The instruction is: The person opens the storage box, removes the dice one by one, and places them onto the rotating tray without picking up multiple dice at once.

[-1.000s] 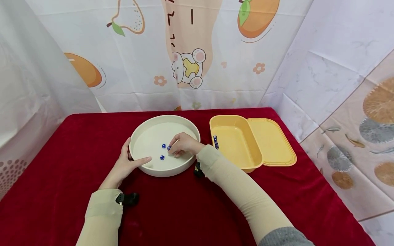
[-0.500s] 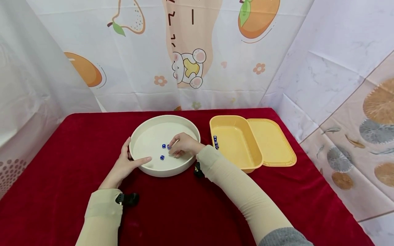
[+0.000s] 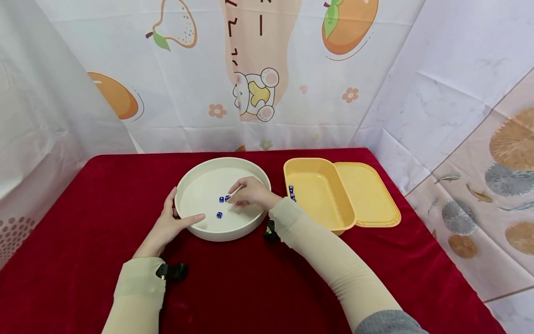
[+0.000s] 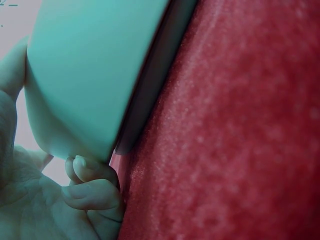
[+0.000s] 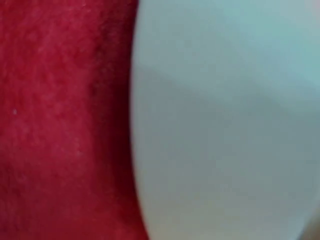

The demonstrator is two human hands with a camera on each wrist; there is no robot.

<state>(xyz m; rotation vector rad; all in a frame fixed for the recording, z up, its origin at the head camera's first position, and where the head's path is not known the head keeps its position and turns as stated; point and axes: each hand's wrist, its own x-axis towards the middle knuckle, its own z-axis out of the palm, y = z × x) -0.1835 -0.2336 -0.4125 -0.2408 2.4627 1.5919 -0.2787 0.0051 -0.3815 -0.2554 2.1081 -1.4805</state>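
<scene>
Hands apart: left hand gripped round white bowl's rim; right hand pinched a blue die inside.

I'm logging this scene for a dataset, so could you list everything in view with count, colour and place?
Round tray: one, cream, middle of the table.
Dice in tray: three visible, blue, on the tray floor by the right hand.
Box: one, yellow, right of the tray, open.
Dice in box: a few, blue, against its left wall; count unclear.
Lid: one, yellow, beside the box on its right.
Tablecloth: one, red.
Left hand: holds the tray's near-left rim.
Right hand: inside the tray, fingertips at a die.
</scene>
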